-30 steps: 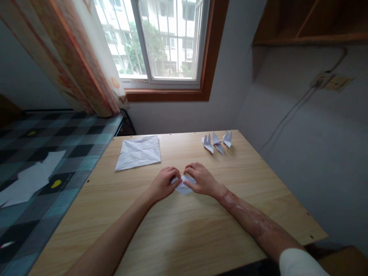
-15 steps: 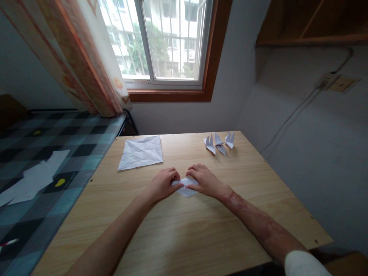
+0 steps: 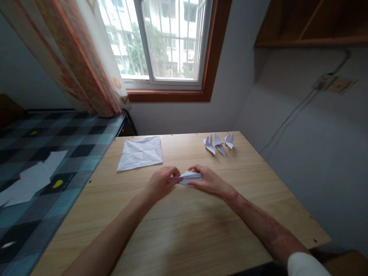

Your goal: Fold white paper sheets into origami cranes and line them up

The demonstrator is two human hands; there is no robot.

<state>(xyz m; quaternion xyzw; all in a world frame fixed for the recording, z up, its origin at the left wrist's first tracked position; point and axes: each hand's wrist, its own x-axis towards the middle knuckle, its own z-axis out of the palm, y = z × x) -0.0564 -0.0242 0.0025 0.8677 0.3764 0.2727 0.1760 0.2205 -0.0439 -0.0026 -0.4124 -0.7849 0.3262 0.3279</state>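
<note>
Between my two hands is a small piece of folded white paper (image 3: 188, 178), tilted and seemingly raised a little off the wooden table (image 3: 184, 234). My left hand (image 3: 165, 182) pinches its left end between thumb and fingers. At the right end, my right hand (image 3: 205, 179) grips the paper with the thumb below and the fingers curled over the far side. Some of the folds are hidden behind my fingers.
A creased white paper sheet (image 3: 140, 153) lies at the table's far left. Three folded paper cranes (image 3: 219, 145) stand at the far right. Left of the table is a checked bedspread (image 3: 86, 134) with white paper pieces (image 3: 36, 178) on it. A wall rises on the right.
The folded paper has been tipped up and now looks narrower, with its left end pinched. My right hand has shifted slightly right and its thumb has moved off the paper's middle.
</note>
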